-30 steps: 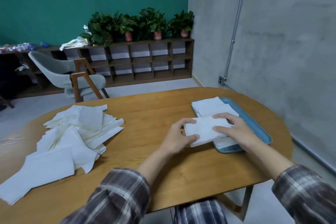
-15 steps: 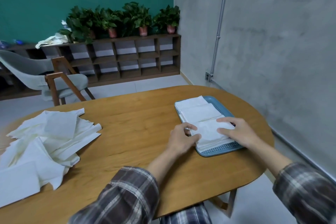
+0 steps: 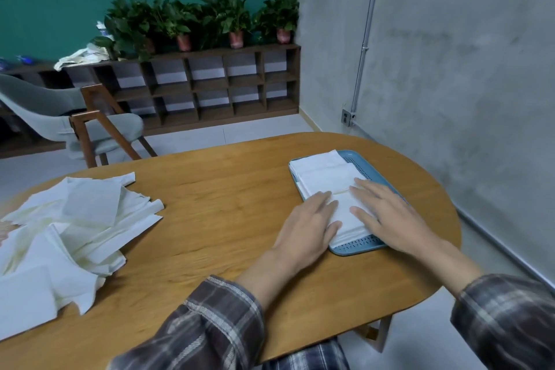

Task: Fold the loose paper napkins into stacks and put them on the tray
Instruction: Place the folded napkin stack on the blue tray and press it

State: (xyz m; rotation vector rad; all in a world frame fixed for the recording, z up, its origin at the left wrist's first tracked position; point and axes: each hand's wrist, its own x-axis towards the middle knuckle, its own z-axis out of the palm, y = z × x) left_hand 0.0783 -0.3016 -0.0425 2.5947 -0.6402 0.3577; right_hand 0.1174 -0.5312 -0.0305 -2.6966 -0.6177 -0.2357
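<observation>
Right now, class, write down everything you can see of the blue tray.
The blue tray looks plastic: rectangular, rounded corners, raised rim, slotted floor showing at its near end and right side. It lies flat near the right end of the wooden table. Most of it is covered by folded white napkins; the left hand and right hand rest flat on the nearest stack.

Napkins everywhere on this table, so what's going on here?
A person is folding paper napkins and stacking them on a blue tray at the right end of the table. The left hand and the right hand lie flat on the near stack, pressing it down. A far stack sits behind it. A big loose pile on the left remains unfolded.
</observation>
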